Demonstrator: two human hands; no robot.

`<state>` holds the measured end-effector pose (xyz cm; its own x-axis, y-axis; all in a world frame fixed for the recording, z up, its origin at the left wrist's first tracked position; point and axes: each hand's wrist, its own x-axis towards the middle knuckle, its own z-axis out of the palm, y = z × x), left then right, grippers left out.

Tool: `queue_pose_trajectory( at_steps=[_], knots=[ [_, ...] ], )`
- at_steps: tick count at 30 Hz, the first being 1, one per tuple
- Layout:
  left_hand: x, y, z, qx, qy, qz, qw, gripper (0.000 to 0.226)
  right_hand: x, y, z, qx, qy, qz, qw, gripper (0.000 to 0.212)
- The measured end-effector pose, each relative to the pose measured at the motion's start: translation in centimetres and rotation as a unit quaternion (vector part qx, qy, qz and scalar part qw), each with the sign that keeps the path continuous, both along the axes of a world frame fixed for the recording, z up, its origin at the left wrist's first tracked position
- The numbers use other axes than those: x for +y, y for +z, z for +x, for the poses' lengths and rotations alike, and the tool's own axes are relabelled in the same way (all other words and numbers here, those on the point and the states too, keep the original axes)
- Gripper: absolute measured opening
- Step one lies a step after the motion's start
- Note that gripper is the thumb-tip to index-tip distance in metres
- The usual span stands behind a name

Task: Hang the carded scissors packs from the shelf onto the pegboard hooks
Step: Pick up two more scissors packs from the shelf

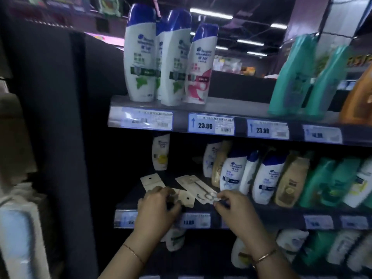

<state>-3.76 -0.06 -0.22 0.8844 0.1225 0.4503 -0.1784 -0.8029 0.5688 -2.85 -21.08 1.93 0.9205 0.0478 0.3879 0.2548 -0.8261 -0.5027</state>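
Observation:
Several cream carded scissors packs lie on the dark middle shelf (281, 215) at its left end. One pack (198, 187) lies diagonally with small scissors showing near its lower end; my right hand (235, 211) pinches that lower end. My left hand (157, 210) is closed around a pack (186, 200) whose punched hang hole shows. Another pack (152, 182) with a hang hole lies flat behind my left hand. No pegboard hooks are visible in the head view.
White, tan and green shampoo bottles (267, 180) stand tight to the right of the packs, one lone bottle (161, 152) behind them. The upper shelf (251, 109) carries more bottles and price tags. A dark panel (56, 137) rises at the left.

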Motion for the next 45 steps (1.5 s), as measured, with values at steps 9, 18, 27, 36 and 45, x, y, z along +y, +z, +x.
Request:
queue_pose_trajectory(
  at_steps=[9,18,27,36,45],
  knots=[
    [0.4,-0.2,3.0,0.041,0.069,-0.012,0.997,0.025,-0.5,-1.8,4.2,0.015,0.001,0.033,0.999,0.031],
    [0.1,-0.9,4.2,0.059,0.113,0.013,0.992,0.047,0.0,-1.7,4.5,0.004,-0.012,0.085,0.996,0.028],
    [-0.5,-0.9,4.9,0.045,0.097,-0.006,0.994,0.033,0.4,-1.5,4.7,0.033,-0.024,0.11,0.993,0.032],
    [-1.8,-1.4,4.4,-0.024,0.045,-0.046,0.998,0.034,0.4,-1.9,4.8,0.025,-0.03,0.089,0.995,0.034],
    [-3.2,-0.9,3.3,-0.072,0.042,-0.098,0.992,0.034,0.3,-1.8,4.7,0.008,-0.019,0.078,0.997,0.033]
  ],
)
